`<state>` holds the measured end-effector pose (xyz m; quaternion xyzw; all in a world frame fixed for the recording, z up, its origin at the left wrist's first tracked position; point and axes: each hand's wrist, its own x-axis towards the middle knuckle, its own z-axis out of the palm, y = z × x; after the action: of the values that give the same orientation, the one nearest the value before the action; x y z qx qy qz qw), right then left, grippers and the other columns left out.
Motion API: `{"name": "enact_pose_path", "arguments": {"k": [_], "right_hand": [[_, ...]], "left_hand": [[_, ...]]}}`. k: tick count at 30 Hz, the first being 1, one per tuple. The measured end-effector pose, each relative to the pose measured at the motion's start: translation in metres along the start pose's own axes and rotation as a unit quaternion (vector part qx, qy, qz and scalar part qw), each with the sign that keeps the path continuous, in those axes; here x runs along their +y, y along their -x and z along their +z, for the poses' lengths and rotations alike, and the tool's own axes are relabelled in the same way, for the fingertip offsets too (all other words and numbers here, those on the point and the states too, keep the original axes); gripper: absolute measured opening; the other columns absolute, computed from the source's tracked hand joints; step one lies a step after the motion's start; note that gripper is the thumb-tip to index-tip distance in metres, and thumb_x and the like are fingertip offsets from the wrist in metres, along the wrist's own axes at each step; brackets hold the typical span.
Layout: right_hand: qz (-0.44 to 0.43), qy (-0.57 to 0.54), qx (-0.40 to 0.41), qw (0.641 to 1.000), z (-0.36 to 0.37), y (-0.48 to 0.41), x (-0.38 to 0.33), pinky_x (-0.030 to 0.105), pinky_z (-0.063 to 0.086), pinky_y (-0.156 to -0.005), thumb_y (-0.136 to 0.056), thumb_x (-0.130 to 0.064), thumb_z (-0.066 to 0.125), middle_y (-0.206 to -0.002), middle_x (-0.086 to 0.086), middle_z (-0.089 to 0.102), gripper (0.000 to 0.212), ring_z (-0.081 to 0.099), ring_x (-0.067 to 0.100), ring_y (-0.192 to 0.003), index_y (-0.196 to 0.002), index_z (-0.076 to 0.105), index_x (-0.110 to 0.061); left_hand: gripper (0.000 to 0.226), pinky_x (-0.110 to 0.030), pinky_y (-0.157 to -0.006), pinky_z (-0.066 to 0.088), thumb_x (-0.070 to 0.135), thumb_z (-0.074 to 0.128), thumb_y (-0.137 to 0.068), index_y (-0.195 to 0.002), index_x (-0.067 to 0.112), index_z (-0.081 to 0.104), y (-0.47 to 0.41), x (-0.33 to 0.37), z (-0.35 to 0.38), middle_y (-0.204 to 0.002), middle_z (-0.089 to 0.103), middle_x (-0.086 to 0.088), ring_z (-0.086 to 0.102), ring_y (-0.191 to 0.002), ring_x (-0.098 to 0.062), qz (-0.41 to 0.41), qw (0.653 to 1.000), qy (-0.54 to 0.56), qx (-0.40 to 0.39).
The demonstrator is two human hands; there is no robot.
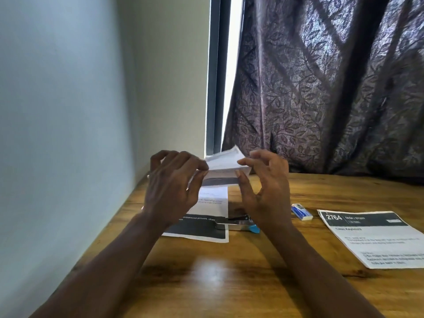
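Observation:
A folded white printed paper [226,167] is held up above the wooden table [229,283], its top edges fanned apart. My left hand [171,187] pinches its left edge between thumb and forefinger. My right hand [263,187] pinches its right edge the same way, with the other fingers spread. Below the hands lies a printed sheet [206,212] with a black band across its near end. A silver stapler [238,224] with a blue tip rests on that sheet's right edge, partly hidden by my right wrist.
A small blue and white box [301,212] lies right of the stapler. Another printed sheet [376,239] headed 2764 lies at the table's right. A pale wall [68,134] borders the left; a dark patterned curtain [332,88] hangs behind.

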<state>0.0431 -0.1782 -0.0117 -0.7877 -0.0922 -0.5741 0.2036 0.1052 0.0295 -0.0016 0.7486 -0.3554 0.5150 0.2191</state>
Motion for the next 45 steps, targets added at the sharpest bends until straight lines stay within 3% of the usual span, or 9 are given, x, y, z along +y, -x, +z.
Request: {"name": "enact_pose_path", "arguments": {"k": [3,8,13,19,24,28,32,36,45], "right_hand": [[-0.055,0.042,-0.035,0.997,0.002,0.002,-0.009,0.043,0.039,-0.102,-0.092,-0.032,0.067,-0.128,0.005,0.062,0.028,0.052,0.026,-0.126,-0.116,0.073,-0.020],[-0.094,0.041,-0.040,0.994,0.005,0.004,-0.014,0.041,0.037,-0.097,-0.094,-0.026,0.065,-0.101,-0.004,0.072,0.016,0.061,0.023,-0.105,-0.102,0.076,-0.018],[-0.144,0.089,-0.063,0.983,-0.005,-0.004,-0.006,0.041,0.035,-0.094,-0.092,-0.022,0.066,-0.095,-0.004,0.069,0.010,0.060,0.024,-0.100,-0.099,0.074,-0.019],[-0.072,0.114,-0.036,0.990,-0.014,-0.005,0.027,0.042,0.037,-0.094,-0.093,-0.023,0.068,-0.094,-0.009,0.070,0.008,0.059,0.021,-0.102,-0.098,0.073,-0.024],[0.044,0.074,0.012,0.996,-0.019,0.001,0.039,0.050,0.046,-0.090,-0.091,-0.020,0.064,-0.102,-0.001,0.070,0.015,0.057,0.025,-0.103,-0.104,0.071,-0.018],[-0.045,0.085,-0.048,0.994,-0.011,0.002,0.012,0.038,0.036,-0.100,-0.094,-0.032,0.062,-0.121,0.000,0.065,0.035,0.053,0.021,-0.118,-0.125,0.067,-0.019],[-0.124,0.075,-0.072,0.987,0.007,0.005,-0.011,0.043,0.039,-0.097,-0.096,-0.031,0.061,-0.111,0.000,0.071,0.026,0.061,0.023,-0.111,-0.115,0.073,-0.017],[-0.111,0.059,-0.068,0.990,0.005,0.004,-0.009,0.041,0.038,-0.092,-0.093,-0.025,0.060,-0.092,-0.003,0.071,0.018,0.061,0.023,-0.097,-0.099,0.075,-0.018],[-0.076,0.049,-0.057,0.994,-0.008,-0.003,0.013,0.038,0.034,-0.093,-0.090,-0.016,0.072,-0.091,-0.009,0.070,0.010,0.057,0.019,-0.100,-0.099,0.075,-0.019]], "left_hand": [[0.012,-0.055,-0.094,0.046,0.024,0.072,-0.090,-0.100,0.024,0.065,0.001,0.004,0.005,-0.099,0.073,0.001,0.065,-0.092,-0.024,0.032,0.999,-0.007,-0.009],[0.012,-0.048,-0.090,0.048,0.025,0.072,-0.090,-0.100,0.019,0.068,0.002,0.013,0.010,-0.096,0.072,-0.002,0.064,-0.089,-0.025,0.049,0.998,-0.003,-0.028],[0.009,-0.048,-0.094,0.045,0.029,0.064,-0.093,-0.100,0.022,0.068,0.002,0.011,0.008,-0.097,0.072,0.001,0.065,-0.090,-0.023,0.055,0.998,-0.014,-0.038],[0.008,-0.049,-0.094,0.046,0.025,0.069,-0.090,-0.097,0.021,0.068,0.001,-0.006,0.002,-0.096,0.074,0.001,0.067,-0.088,-0.024,0.017,0.999,-0.018,-0.033],[0.010,-0.046,-0.087,0.047,0.024,0.070,-0.086,-0.094,0.017,0.069,0.002,-0.014,-0.003,-0.092,0.074,-0.003,0.068,-0.083,-0.025,-0.038,0.999,-0.014,-0.011],[0.012,-0.045,-0.087,0.047,0.027,0.069,-0.086,-0.094,0.019,0.071,0.003,-0.006,-0.001,-0.093,0.073,0.000,0.066,-0.085,-0.022,-0.028,0.999,-0.011,-0.030],[0.015,-0.046,-0.088,0.046,0.032,0.070,-0.087,-0.094,0.020,0.071,0.002,0.010,0.005,-0.094,0.073,0.001,0.065,-0.086,-0.021,0.001,0.999,0.013,-0.039],[0.019,-0.047,-0.092,0.046,0.036,0.068,-0.086,-0.092,0.019,0.074,0.002,0.014,0.007,-0.093,0.075,0.002,0.068,-0.086,-0.021,0.022,0.999,0.017,-0.044],[0.015,-0.049,-0.094,0.044,0.036,0.073,-0.081,-0.083,0.022,0.076,-0.002,-0.011,-0.007,-0.085,0.077,0.008,0.071,-0.080,-0.018,-0.027,0.998,0.000,-0.052]]}}
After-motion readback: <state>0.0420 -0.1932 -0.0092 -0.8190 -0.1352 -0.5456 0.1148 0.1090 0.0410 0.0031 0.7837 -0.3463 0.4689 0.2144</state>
